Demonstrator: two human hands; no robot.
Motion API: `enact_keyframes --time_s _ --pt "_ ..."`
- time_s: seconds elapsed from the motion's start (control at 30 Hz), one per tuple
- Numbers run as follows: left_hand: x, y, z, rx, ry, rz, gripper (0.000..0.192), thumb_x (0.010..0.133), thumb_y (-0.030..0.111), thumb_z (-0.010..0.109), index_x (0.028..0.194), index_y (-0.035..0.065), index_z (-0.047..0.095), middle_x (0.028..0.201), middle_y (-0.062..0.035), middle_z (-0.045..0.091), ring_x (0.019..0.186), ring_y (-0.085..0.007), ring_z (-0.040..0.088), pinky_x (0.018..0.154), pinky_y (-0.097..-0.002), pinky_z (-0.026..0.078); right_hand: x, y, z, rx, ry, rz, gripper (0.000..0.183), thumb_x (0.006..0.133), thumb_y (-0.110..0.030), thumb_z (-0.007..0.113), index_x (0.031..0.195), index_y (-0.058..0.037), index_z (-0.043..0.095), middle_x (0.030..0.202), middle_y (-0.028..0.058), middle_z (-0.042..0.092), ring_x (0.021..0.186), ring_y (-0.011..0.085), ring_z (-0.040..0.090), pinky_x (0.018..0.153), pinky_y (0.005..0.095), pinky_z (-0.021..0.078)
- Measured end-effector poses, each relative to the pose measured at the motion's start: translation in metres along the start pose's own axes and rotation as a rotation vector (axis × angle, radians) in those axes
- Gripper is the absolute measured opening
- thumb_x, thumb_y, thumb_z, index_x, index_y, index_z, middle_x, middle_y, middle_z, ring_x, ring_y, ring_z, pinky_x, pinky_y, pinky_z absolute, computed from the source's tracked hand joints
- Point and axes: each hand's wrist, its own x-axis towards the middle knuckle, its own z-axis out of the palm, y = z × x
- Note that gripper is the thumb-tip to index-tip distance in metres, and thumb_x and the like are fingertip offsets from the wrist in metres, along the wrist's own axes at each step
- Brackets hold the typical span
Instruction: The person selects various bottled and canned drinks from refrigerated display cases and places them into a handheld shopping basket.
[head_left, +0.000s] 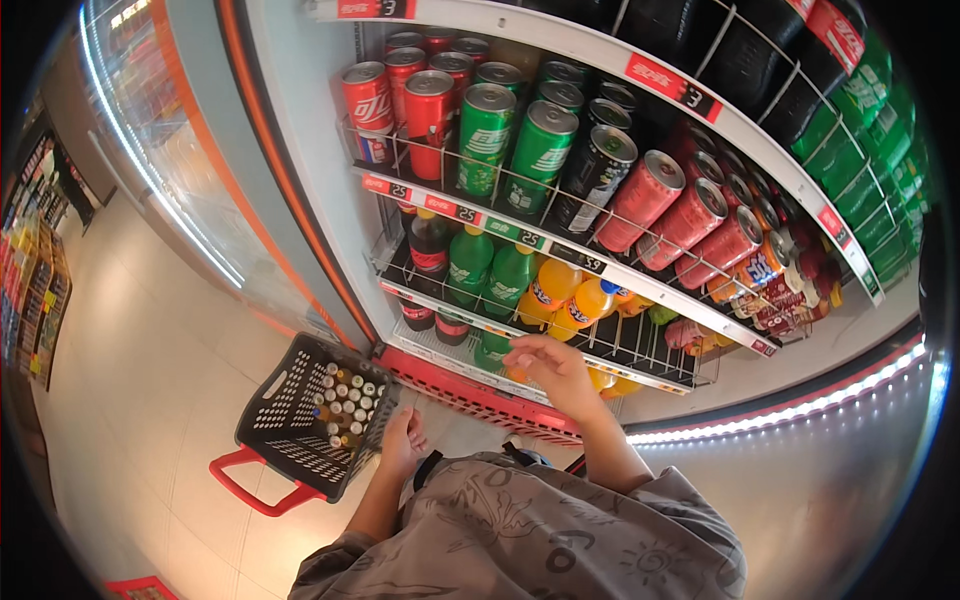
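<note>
My right hand is raised in front of the lowest shelves of a drinks cooler, its fingers loosely bent with nothing seen in them. Just above it stand orange soda bottles and green soda bottles. The wire shelf over these bears red cans, green cans, black cans and pink cans. My left hand hangs beside a black shopping basket with a red handle; its fingers are curled, and whether they hold something cannot be told. Inside the basket are several cans and bottles.
The cooler's open doorway has a left frame with an orange edge. A lit glass door stands at the right. Large dark bottles lie on the top shelf. Another lit cooler and a goods display are at the left.
</note>
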Motion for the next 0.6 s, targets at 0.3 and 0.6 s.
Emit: enact_keyframes --time_s 0.3,0.6 --pt "0.011 0.049 0.049 0.02 -0.107 0.149 0.038 0.099 0.04 0.046 0.072 0.0133 0.045 0.057 0.0055 0.032 0.05 -0.0078 0.032 0.051 -0.026 0.031 -0.021 -0.021 -0.038 0.008 0.216 -0.085 0.026 0.095 -0.005 0.053 0.119 0.0035 0.056 0.103 0.0111 0.066 0.101 0.0166 0.062 0.089 0.0291 0.0483" --pt "0.037 0.083 0.105 0.185 -0.211 0.266 0.038 0.099 0.041 0.045 0.075 0.0109 0.045 0.056 0.005 0.032 0.051 -0.0089 0.035 0.049 -0.0261 0.032 -0.042 -0.01 -0.06 0.082 0.364 -0.098 0.023 0.095 -0.006 0.053 0.116 0.0032 0.058 0.101 0.0102 0.067 0.098 0.0151 0.062 0.089 0.0286 0.0481"
